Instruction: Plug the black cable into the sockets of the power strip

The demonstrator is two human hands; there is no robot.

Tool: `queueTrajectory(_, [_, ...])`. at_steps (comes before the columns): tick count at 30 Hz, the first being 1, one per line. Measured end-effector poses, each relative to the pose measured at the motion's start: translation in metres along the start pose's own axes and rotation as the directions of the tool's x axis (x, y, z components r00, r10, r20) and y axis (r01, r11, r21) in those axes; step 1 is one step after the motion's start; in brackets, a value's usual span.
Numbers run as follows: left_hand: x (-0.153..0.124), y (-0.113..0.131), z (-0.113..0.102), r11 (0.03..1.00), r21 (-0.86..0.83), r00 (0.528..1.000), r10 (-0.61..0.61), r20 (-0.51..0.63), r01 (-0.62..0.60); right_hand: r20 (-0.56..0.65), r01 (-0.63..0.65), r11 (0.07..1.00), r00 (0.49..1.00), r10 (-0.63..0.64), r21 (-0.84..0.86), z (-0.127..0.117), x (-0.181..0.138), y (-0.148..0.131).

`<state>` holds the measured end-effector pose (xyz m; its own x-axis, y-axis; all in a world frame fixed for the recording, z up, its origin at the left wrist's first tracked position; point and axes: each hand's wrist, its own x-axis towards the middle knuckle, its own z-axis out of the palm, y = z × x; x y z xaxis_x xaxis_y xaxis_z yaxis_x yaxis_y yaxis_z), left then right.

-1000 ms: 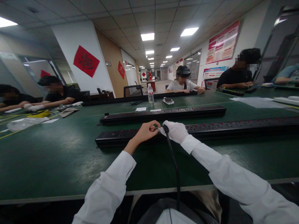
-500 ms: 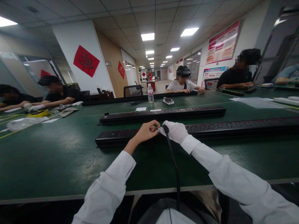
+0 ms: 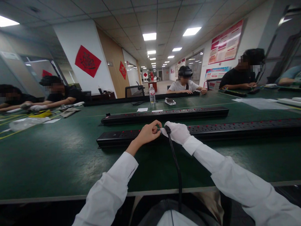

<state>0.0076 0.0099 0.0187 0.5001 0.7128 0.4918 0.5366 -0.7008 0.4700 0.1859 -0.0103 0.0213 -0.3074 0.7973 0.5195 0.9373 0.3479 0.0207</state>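
Note:
A long black power strip (image 3: 227, 129) lies across the green table (image 3: 55, 162) in front of me. My bare left hand (image 3: 147, 133) hovers over it with thumb and fingers pinched on something small that I cannot make out. My right hand (image 3: 177, 131), in a white glove, is curled closed right beside it, fingertips meeting the left hand's, and what it holds is hidden. A black cable (image 3: 175, 168) runs from near the gloved hand down to my chest.
A second black power strip (image 3: 165, 115) lies just beyond. Further off stand a water bottle (image 3: 151, 94), a phone (image 3: 169, 101) and paper slips (image 3: 142, 110). Other people sit working at the left, far and right sides. Plastic bags (image 3: 24, 123) lie at the left.

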Motion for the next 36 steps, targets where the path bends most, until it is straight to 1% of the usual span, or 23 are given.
queueTrajectory(5, [0.0001, -0.0012, -0.0005, 1.000, -0.005, 0.999, 0.023, 0.033, -0.023, -0.017, -0.002, 1.000, 1.000, 0.002, -0.009, 0.0018, 0.0000, 0.0003])
queueTrajectory(14, [-0.0014, 0.0002, -0.0012, 0.999, 0.003, 0.999, 0.043, 0.027, -0.043, 0.019, -0.006, 1.000, 1.000, 0.006, -0.008, -0.0016, 0.0002, -0.0004])
queueTrajectory(21, [-0.0018, 0.0011, -0.0018, 0.999, -0.007, 0.998, 0.043, 0.035, -0.042, 0.017, 0.000, 1.000, 1.000, 0.000, 0.000, -0.0019, -0.0003, -0.0007])
queueTrajectory(36, [-0.0006, -0.0012, 0.0010, 0.999, 0.020, 0.999, 0.048, -0.013, -0.047, -0.017, -0.007, 0.999, 1.000, 0.007, -0.031, 0.0022, 0.0004, -0.0002])
